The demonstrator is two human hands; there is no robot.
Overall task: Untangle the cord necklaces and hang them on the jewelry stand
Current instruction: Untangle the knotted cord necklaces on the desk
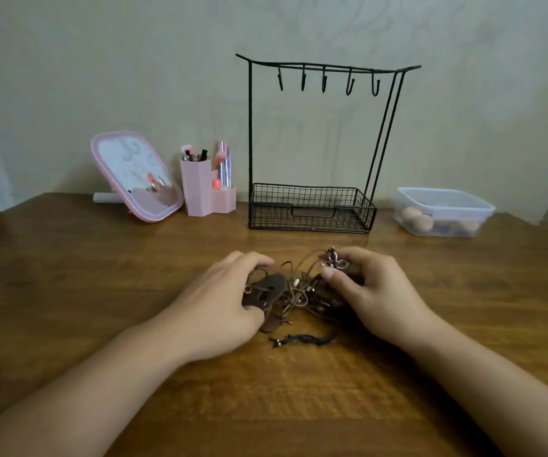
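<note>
Both hands work a tangle of cord necklaces (294, 291) on the table (101, 275): the left hand (223, 301) grips its left side, the right hand (370, 288) pinches a metal pendant (333, 258); the jewelry stand (315, 143) stands beyond.

No readable text, label or number shows anywhere (the mirror (136, 174) included).

left hand (223, 298) lying palm-down, fingers curling over the cord tangle (295, 291) | right hand (368, 288) pinching a metal pendant (333, 258) at the far side | forearms converging from near corners
</note>
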